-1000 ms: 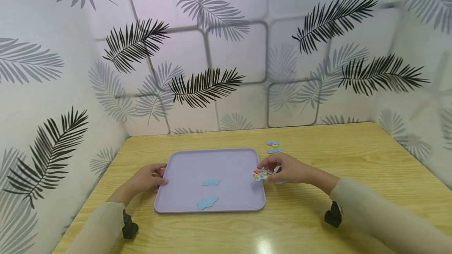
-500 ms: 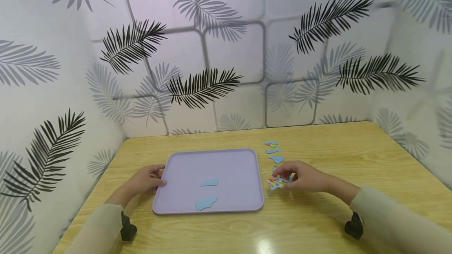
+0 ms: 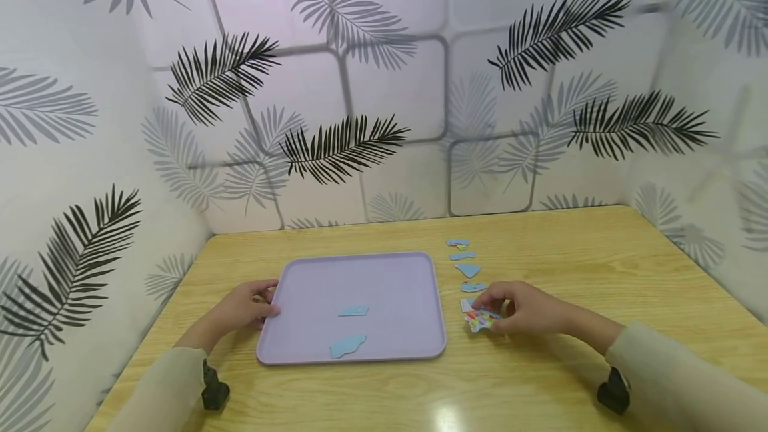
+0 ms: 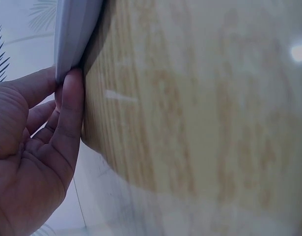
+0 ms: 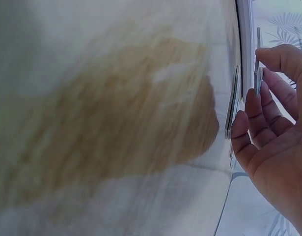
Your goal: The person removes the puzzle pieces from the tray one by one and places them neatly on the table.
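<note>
lilac tray (image 3: 384,279) gripped by the left hand (image 3: 249,307), multicoloured puzzle piece (image 3: 479,321) pinched in the right hand (image 3: 527,309)! two blue pieces (image 3: 348,346) are seen inside the tray.

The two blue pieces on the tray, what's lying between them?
Nothing: in the head view, only a bare strip of the purple tray separates the farther blue piece from the nearer blue piece.

1. Wears a plain, pale cream left sleeve (image 3: 159,389) toward eight o'clock.
2. Wears a matching right sleeve (image 3: 678,379) toward four o'clock.
3. Carries a black, blocky left wrist camera (image 3: 214,389), rounded toward four o'clock.
4. Carries a black right wrist camera (image 3: 613,392), tapering toward twelve o'clock.
</note>
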### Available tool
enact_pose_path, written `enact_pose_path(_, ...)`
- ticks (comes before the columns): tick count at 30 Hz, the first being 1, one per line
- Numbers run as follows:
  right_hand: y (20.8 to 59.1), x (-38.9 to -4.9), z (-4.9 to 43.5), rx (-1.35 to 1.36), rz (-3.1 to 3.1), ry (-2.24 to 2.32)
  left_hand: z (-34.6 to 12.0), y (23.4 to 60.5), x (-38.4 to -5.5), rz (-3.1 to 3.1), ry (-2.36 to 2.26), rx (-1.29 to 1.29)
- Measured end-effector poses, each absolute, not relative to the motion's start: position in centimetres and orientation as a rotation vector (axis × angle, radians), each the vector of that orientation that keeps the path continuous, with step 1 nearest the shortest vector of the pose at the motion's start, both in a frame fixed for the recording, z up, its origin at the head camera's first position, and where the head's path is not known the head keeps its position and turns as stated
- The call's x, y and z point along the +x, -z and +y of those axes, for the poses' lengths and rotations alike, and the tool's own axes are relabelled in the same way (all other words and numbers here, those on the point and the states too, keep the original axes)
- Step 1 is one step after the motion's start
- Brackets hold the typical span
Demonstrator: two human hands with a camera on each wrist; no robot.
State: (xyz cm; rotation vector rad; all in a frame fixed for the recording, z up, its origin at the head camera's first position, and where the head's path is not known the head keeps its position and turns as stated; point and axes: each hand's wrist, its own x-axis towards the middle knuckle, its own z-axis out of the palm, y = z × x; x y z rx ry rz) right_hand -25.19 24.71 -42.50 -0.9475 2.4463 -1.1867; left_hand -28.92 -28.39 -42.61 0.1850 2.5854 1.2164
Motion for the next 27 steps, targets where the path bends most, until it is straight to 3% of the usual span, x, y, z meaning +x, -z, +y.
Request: enact_pose_path(27,42.96,-25.06,24.54,-0.999,2.463,1.108,-28.53,42.71,-28.94,2.579,-1.225,0.195)
